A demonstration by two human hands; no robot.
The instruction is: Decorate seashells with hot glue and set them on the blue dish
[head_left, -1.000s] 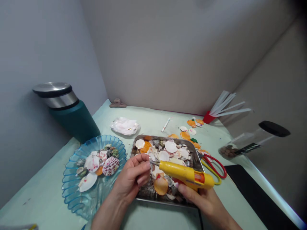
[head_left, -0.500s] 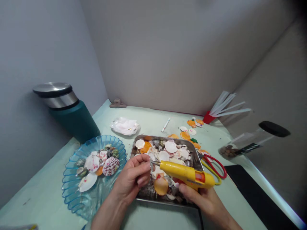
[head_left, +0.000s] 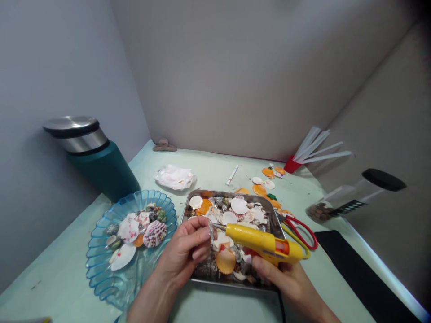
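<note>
My left hand pinches a small greyish shell-like piece between thumb and fingertips, over the left part of a metal tray. My right hand is wrapped round the handle of a yellow glue gun. The gun's metal nozzle points left, its tip at the small piece or very close to it. Beneath both hands the metal tray holds many shells, among them an orange one near the front. At the left, a blue scalloped glass dish holds shells and small stones.
A green bottle stands behind the dish. White crumpled wrapping and a white stick lie farther back. Right of the tray are orange shells, red-handled scissors, a red cup of glue sticks, a clear jar and a black slab.
The glue gun has shifted very slightly right, and its nozzle tip sits a little farther from my left fingertips. Both hands keep their hold.
</note>
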